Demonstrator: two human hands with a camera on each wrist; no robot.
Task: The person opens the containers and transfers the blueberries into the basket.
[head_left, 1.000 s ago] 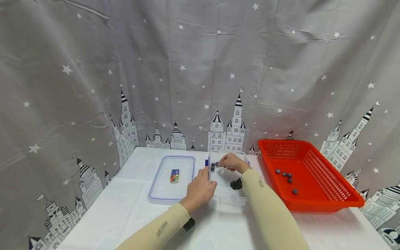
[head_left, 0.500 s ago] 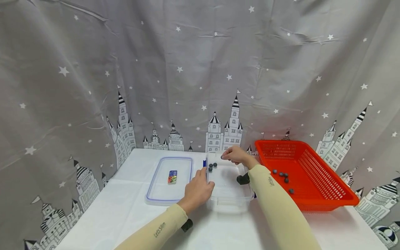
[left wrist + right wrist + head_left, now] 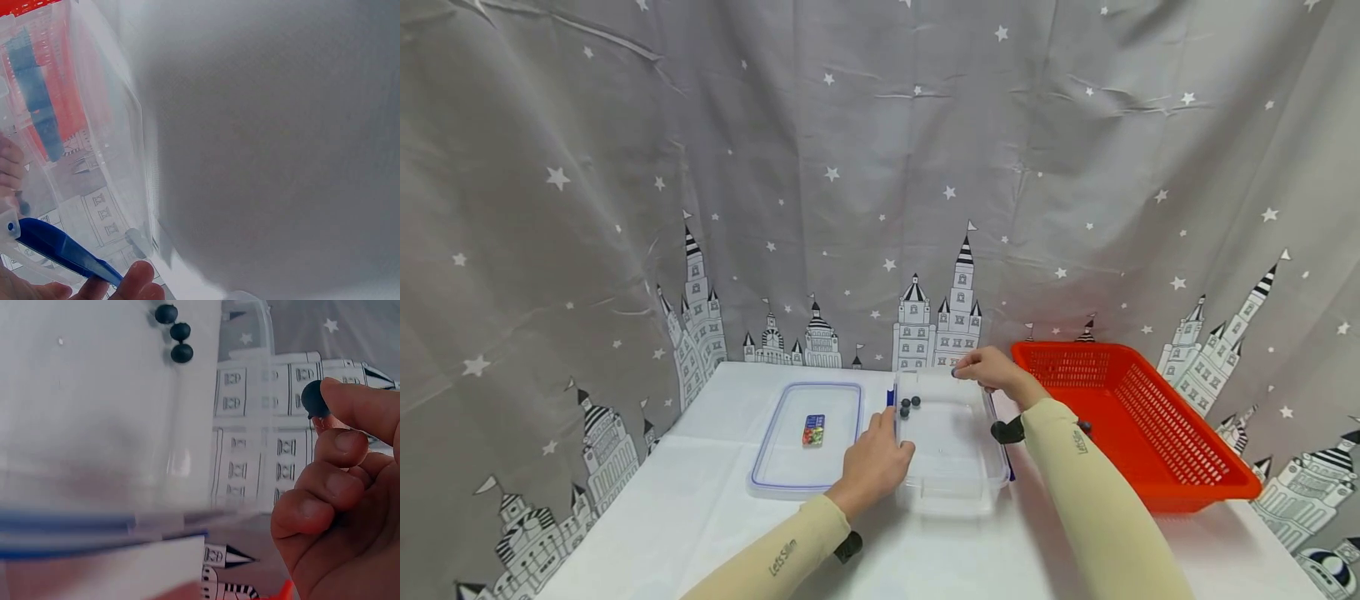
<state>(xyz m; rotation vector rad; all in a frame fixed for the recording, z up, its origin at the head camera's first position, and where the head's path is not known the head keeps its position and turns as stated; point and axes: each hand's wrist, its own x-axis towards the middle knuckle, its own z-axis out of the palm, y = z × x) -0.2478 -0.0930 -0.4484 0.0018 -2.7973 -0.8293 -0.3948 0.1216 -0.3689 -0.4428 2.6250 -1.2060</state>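
In the head view, a clear plastic container stands open in the middle of the table. Three blueberries sit together inside it, near its far left corner. My right hand pinches another blueberry between thumb and index finger, above the container's far right part. At the container's left side, my left hand holds the wall. Its fingertips lie against a blue latch, as the left wrist view shows. The left thumb's exact contact cannot be made out.
A red basket stands to the right; a blueberry shows there beside my right sleeve, which blocks part of the inside. Left of the container lies a clear lid with a blue seal and a colourful label. A patterned curtain hangs behind the table.
My right hand has moved right, away from the three blueberries, with a pinched blueberry. My left hand stays at the container's left side. The head view has shifted slightly.
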